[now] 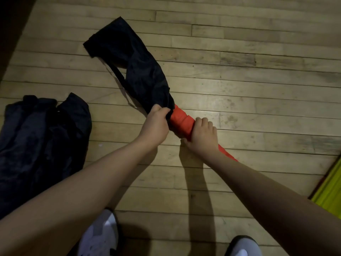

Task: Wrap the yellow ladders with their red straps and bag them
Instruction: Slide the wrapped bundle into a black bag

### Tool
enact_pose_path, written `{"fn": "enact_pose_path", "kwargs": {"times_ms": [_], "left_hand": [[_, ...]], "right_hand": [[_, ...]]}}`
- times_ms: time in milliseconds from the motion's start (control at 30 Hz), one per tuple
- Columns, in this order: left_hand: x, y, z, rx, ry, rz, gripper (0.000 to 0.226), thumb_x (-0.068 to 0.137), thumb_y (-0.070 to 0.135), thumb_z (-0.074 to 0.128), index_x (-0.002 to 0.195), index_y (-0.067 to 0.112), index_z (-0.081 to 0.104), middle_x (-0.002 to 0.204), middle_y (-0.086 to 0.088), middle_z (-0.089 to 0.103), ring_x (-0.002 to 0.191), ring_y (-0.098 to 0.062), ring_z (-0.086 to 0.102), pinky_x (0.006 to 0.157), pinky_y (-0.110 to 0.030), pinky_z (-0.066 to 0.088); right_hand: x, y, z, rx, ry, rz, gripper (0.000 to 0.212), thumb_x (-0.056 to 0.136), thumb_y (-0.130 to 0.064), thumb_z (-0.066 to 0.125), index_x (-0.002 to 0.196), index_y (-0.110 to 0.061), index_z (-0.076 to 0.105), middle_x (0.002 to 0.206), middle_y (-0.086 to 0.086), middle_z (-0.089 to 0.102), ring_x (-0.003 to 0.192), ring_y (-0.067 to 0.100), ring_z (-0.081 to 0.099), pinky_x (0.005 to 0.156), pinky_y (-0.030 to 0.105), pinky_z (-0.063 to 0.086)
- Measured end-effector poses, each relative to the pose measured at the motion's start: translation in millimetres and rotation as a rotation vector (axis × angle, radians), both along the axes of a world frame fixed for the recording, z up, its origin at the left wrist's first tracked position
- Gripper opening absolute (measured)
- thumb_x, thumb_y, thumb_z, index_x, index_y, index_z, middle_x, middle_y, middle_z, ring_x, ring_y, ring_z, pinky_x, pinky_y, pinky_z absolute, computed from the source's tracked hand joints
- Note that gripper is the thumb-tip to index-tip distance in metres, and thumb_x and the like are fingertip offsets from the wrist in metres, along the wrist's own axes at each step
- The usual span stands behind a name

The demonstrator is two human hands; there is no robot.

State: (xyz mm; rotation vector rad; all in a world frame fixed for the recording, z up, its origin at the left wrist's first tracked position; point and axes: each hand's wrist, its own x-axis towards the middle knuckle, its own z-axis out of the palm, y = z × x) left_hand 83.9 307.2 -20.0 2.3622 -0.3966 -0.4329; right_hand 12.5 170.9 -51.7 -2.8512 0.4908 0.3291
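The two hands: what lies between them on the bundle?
In the head view, only a stretch of red strap wrapping shows between the left hand and right hand.

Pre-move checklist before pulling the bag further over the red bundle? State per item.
1. Left hand grips the black bag at its mouth: ok.
2. Right hand has a grip on the red-wrapped bundle: ok.
3. Bundle tip inside the bag mouth: ok.
4. Strap wrap tight on the visible part: ok; tail end behind the right hand: cannot tell.
5. Bag lying straight ahead of the bundle: not ok, crumpled.
6. Floor ahead free of the second bag: ok.
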Motion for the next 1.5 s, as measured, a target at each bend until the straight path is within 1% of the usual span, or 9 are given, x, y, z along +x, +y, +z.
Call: {"fn": "enact_pose_path", "kwargs": {"times_ms": [167, 400, 567, 733, 833, 967, 1133, 1267, 1500], "left_hand": [[-6.1, -15.2, 10.0, -0.053, 0.057, 0.099, 0.04, 0.103, 0.009, 0.031, 0.142, 0.009, 0.042, 0.129, -0.01, 0.045, 0.118, -0.02, 0.044, 0.094, -0.022, 0.034], [1.0, -5.5, 8.1, 0.069, -0.072, -0.017, 0.035, 0.104, 0.02, 0.033, 0.136, 0.018, 0.049, 0.115, -0.008, 0.057, 0.109, -0.026, 0.052, 0.101, -0.042, 0.037], [1.5, 14.5, 11.5, -0.012, -0.006, -0.003, 0.032, 0.104, 0.015, 0.036, 0.13, 0.014, 0.053, 0.098, -0.006, 0.059, 0.086, -0.018, 0.054, 0.07, -0.029, 0.042], [5.3, 16.2, 12.3, -0.13, 0.086, 0.059, 0.028, 0.103, 0.014, 0.037, 0.124, 0.017, 0.055, 0.092, -0.016, 0.063, 0.08, -0.025, 0.059, 0.06, -0.026, 0.045], [10.6, 17.6, 9.6, -0.12, 0.089, 0.068, 0.027, 0.103, 0.014, 0.036, 0.124, 0.014, 0.055, 0.089, -0.007, 0.06, 0.08, -0.02, 0.056, 0.056, -0.017, 0.038], [23.0, 17.5, 10.1, -0.084, -0.047, 0.109, 0.025, 0.1, 0.008, 0.04, 0.12, 0.006, 0.056, 0.109, -0.004, 0.052, 0.093, -0.011, 0.048, 0.072, -0.009, 0.035], [47.7, 13.5, 18.2, -0.188, -0.006, 0.306, 0.025, 0.098, 0.001, 0.036, 0.115, 0.009, 0.053, 0.115, -0.008, 0.054, 0.102, -0.018, 0.053, 0.078, -0.021, 0.044], [59.4, 11.3, 24.8, -0.109, -0.08, 0.19, 0.031, 0.093, 0.009, 0.049, 0.124, 0.012, 0.045, 0.12, -0.002, 0.047, 0.106, -0.012, 0.047, 0.082, -0.017, 0.039], [74.4, 11.7, 36.9, 0.112, -0.249, 0.268, 0.013, 0.093, 0.017, 0.05, 0.092, 0.011, 0.061, 0.086, -0.006, 0.061, 0.086, -0.025, 0.059, 0.068, -0.038, 0.051]], "right_hand": [[-22.2, -5.4, 1.2, -0.057, 0.031, -0.034, 0.053, 0.089, -0.046, 0.057, 0.123, -0.01, 0.041, 0.121, 0.01, 0.048, 0.112, 0.028, 0.047, 0.092, 0.038, 0.039], [-17.4, -0.4, 9.6, 0.354, -0.025, -0.115, 0.053, 0.084, -0.054, 0.063, 0.112, -0.012, 0.046, 0.104, 0.004, 0.055, 0.093, 0.025, 0.058, 0.068, 0.033, 0.04], [8.2, 9.3, 8.4, 0.563, -0.112, -0.274, 0.052, 0.078, -0.053, 0.07, 0.105, -0.013, 0.049, 0.097, 0.004, 0.06, 0.085, 0.021, 0.059, 0.07, 0.036, 0.049], [33.8, 14.1, 4.5, 0.639, -0.147, -0.362, 0.05, 0.078, -0.05, 0.072, 0.102, -0.012, 0.05, 0.098, 0.004, 0.061, 0.086, 0.02, 0.059, 0.068, 0.034, 0.047], [46.1, 20.5, -2.2, 0.606, -0.134, -0.387, 0.054, 0.077, -0.048, 0.073, 0.105, -0.01, 0.048, 0.103, 0.008, 0.059, 0.094, 0.025, 0.059, 0.073, 0.037, 0.049], [53.0, 28.0, -3.1, 0.309, -0.062, -0.295, 0.064, 0.077, -0.054, 0.07, 0.115, -0.009, 0.045, 0.116, 0.01, 0.054, 0.11, 0.032, 0.05, 0.09, 0.045, 0.042], [47.9, 22.9, -1.3, 0.353, -0.069, -0.241, 0.056, 0.077, -0.041, 0.071, 0.114, -0.01, 0.041, 0.115, 0.009, 0.048, 0.102, 0.03, 0.053, 0.072, 0.038, 0.042], [32.1, 12.1, 4.0, 0.408, -0.109, -0.245, 0.051, 0.074, -0.043, 0.069, 0.105, -0.015, 0.041, 0.106, 0.005, 0.054, 0.084, 0.027, 0.057, 0.067, 0.035, 0.042], [14.3, 9.5, 18.7, 0.332, -0.085, -0.101, 0.053, 0.075, -0.044, 0.069, 0.107, -0.014, 0.04, 0.105, 0.002, 0.051, 0.088, 0.028, 0.057, 0.069, 0.037, 0.041]]}}
